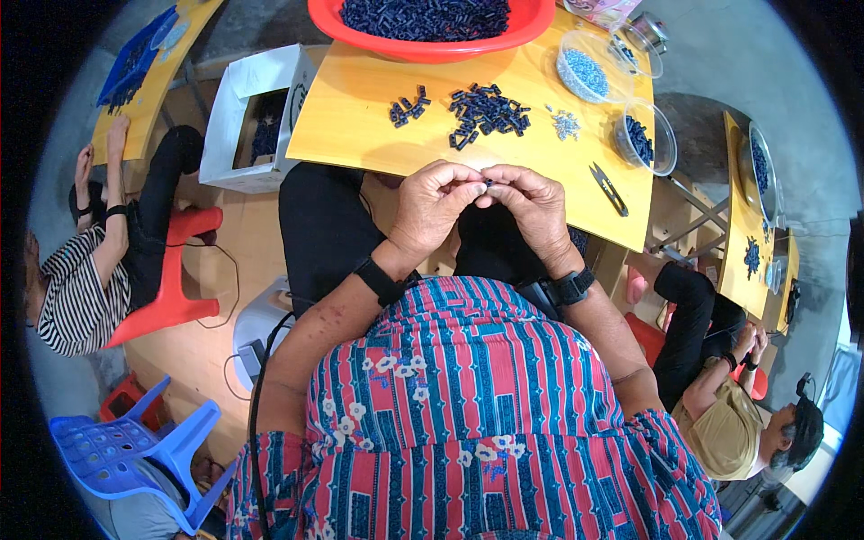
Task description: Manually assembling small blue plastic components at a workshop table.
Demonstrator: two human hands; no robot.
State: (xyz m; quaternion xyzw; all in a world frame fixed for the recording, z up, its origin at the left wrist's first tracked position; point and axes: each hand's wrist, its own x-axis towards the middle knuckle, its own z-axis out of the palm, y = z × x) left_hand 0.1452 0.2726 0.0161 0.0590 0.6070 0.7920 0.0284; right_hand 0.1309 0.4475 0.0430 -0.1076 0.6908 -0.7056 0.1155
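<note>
My left hand (438, 200) and my right hand (525, 200) meet just off the near edge of the yellow table. Between their pinched fingertips is a small dark plastic piece (489, 184), mostly covered by thumbs and fingers. Beyond the hands lies a pile of dark blue-black plastic pieces (489, 113), with a smaller group of dark pieces (410, 107) to its left. A little heap of small silvery parts (564, 123) is to the right of the pile. Black thread snips (609, 190) rest on the table, right of my right hand.
A red basin (432, 47) full of dark pieces stands at the table's (351, 90) far side. Clear tubs of silvery parts (585, 74) and dark pieces (638, 141) sit at right. A white carton (243, 117) is left of the table. Other people sit at tables on both sides.
</note>
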